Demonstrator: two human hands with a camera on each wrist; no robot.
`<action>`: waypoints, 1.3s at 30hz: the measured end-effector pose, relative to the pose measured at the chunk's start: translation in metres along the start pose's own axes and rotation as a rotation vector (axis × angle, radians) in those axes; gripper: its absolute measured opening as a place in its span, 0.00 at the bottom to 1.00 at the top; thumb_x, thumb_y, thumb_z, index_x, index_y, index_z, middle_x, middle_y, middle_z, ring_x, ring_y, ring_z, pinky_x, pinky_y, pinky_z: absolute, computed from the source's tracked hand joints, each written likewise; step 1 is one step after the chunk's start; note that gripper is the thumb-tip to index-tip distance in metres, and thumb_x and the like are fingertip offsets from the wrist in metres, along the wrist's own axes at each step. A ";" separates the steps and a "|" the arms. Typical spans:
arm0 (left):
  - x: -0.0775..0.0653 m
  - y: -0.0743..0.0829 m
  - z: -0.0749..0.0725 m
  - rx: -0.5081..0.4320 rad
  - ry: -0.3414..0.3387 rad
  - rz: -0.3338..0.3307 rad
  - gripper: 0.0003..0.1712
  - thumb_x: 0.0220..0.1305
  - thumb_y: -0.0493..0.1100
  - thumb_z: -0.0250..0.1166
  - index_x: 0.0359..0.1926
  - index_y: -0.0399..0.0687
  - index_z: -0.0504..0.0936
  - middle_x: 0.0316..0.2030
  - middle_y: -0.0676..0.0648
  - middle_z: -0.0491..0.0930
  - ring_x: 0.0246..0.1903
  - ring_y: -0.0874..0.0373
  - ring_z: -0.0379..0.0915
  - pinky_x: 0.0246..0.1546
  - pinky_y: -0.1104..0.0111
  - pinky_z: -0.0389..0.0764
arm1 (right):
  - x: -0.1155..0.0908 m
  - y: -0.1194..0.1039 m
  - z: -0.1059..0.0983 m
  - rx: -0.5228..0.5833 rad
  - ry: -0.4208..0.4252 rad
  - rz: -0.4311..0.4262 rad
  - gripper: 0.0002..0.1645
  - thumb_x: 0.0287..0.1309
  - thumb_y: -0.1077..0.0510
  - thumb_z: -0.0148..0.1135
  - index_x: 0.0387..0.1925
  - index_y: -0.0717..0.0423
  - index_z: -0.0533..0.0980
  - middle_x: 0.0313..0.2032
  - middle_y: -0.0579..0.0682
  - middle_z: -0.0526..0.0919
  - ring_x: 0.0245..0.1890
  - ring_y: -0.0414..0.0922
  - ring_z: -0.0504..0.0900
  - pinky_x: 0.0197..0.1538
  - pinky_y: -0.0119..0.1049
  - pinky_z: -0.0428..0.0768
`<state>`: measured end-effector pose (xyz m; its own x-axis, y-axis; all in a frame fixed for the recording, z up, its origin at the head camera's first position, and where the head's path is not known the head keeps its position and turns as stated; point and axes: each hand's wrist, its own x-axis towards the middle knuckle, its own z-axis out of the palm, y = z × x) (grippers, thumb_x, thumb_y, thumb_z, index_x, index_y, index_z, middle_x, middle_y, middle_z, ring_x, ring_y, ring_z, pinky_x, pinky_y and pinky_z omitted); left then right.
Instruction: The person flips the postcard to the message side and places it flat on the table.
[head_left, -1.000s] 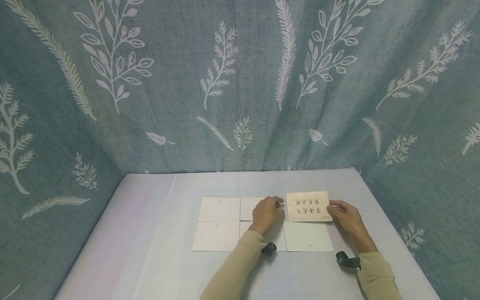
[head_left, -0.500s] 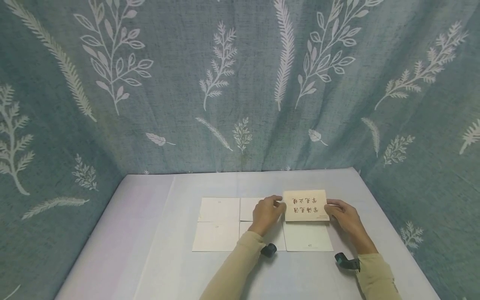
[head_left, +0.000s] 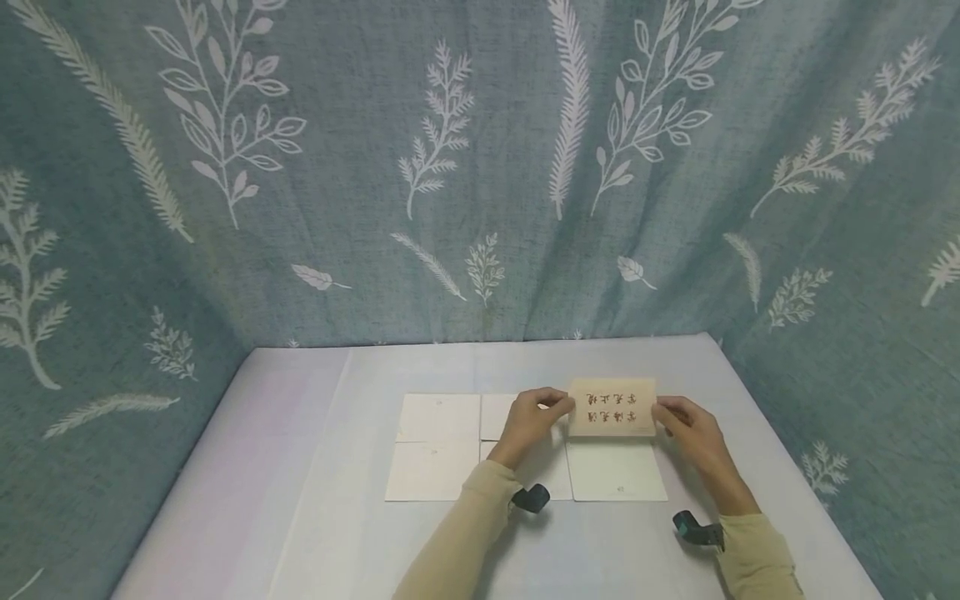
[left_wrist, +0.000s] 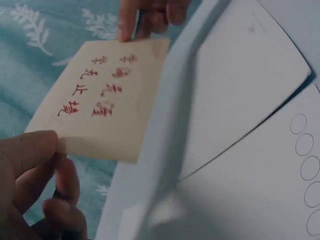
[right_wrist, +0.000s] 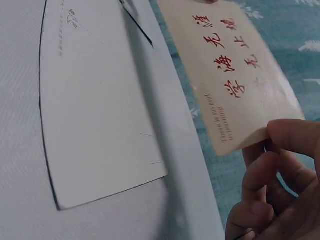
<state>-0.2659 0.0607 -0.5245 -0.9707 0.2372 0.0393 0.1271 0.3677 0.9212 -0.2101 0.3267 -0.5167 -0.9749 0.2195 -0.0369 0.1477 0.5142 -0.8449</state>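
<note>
A cream card (head_left: pixel 612 407) with two rows of red Chinese characters is held up off the table between both hands. My left hand (head_left: pixel 529 421) pinches its left edge with thumb and fingers. At the opposite edge, my right hand (head_left: pixel 697 435) pinches a corner, the thumb on the printed face. Small English print shows on the card (right_wrist: pixel 240 75) in the right wrist view. Just under the raised card lies a pale greenish-white card (head_left: pixel 618 472) flat on the table. Another white card (head_left: pixel 556 475) is partly covered by the left hand and forearm.
Several white cards lie edge to edge in two rows, including an upper left card (head_left: pixel 438 418) and a lower left card (head_left: pixel 432 472). The white-covered table (head_left: pixel 315 467) reaches back to a teal leaf-patterned curtain (head_left: pixel 480 183).
The printed card has risen off the table and shifted slightly left, then tilted up. My left hand, earlier beside its edge, now pinches it too.
</note>
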 end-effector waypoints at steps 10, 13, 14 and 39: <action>-0.005 0.000 -0.002 -0.169 -0.085 -0.068 0.17 0.69 0.59 0.64 0.45 0.55 0.88 0.31 0.57 0.87 0.49 0.62 0.78 0.57 0.54 0.72 | -0.001 0.001 -0.004 -0.002 0.026 -0.090 0.26 0.72 0.43 0.57 0.55 0.61 0.78 0.40 0.54 0.83 0.36 0.43 0.76 0.37 0.32 0.74; -0.006 0.001 -0.003 -0.166 -0.101 -0.040 0.17 0.69 0.59 0.64 0.46 0.55 0.88 0.37 0.58 0.87 0.49 0.62 0.78 0.56 0.54 0.73 | -0.001 0.002 -0.007 0.020 0.011 -0.112 0.25 0.73 0.44 0.57 0.54 0.61 0.78 0.41 0.52 0.86 0.35 0.41 0.77 0.37 0.33 0.75; -0.006 0.001 -0.004 -0.162 -0.107 -0.029 0.16 0.69 0.58 0.64 0.47 0.55 0.88 0.39 0.58 0.86 0.48 0.62 0.77 0.54 0.56 0.74 | -0.001 0.003 -0.008 0.030 0.002 -0.121 0.25 0.73 0.44 0.56 0.55 0.61 0.78 0.42 0.53 0.86 0.35 0.41 0.77 0.37 0.33 0.75; -0.003 0.000 0.005 0.046 0.149 0.164 0.15 0.65 0.40 0.66 0.52 0.55 0.86 0.37 0.53 0.86 0.22 0.68 0.70 0.25 0.74 0.72 | -0.001 0.009 -0.002 0.021 -0.006 -0.176 0.32 0.70 0.45 0.61 0.70 0.53 0.69 0.56 0.59 0.83 0.49 0.41 0.80 0.51 0.37 0.76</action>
<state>-0.2623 0.0649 -0.5266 -0.9553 0.1633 0.2465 0.2913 0.3770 0.8792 -0.2076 0.3328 -0.5227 -0.9865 0.1221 0.1096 -0.0292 0.5267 -0.8495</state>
